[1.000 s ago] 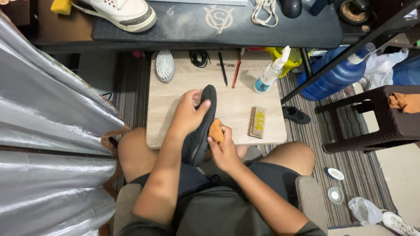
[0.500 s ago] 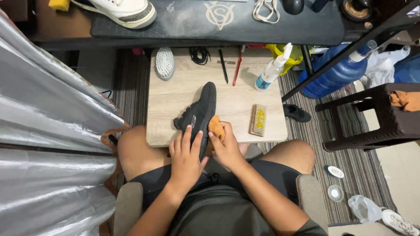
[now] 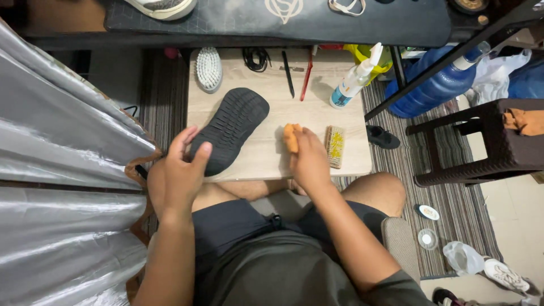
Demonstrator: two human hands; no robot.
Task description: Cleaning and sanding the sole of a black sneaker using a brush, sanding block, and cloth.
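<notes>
Cramped floor corner, striped rug underfoot, a low pale wooden board (image 3: 266,153) set across in front of a seated person's bare knees. On that board lies a black shoe (image 3: 229,129), sole up, tread ridges showing, toe end pointing away and to the right, heel end at the near left edge. Left hand (image 3: 178,175) rests at that heel end: fingers loosely spread, thumb and forefinger touching the sole's rim, no firm clasp visible. Right hand (image 3: 309,161) sits on the board just right of the shoe, apart from it, fingers curled around a small orange pad (image 3: 291,137) pressed between fingertips and board. Just beside that hand, a small brush with yellow bristles (image 3: 335,146) lies flat. Farther back on the board: a white oval brush (image 3: 208,68), bristles up, a coil of black cord (image 3: 256,58), a black pen-like tool (image 3: 288,81) and a red one (image 3: 306,81) side by side, and a white spray bottle (image 3: 357,78) leaning, contents not readable through its wall. Behind it a yellow tub (image 3: 381,55), what it holds hidden. Right of the board, a large blue water jug (image 3: 436,85) on its side; level inside cannot be told. Dark wicker stool (image 3: 493,147) farther right, orange cloth on top. Silver curtain (image 3: 62,187) fills the left. Both forearms bare, elbows bent close to the body.
</notes>
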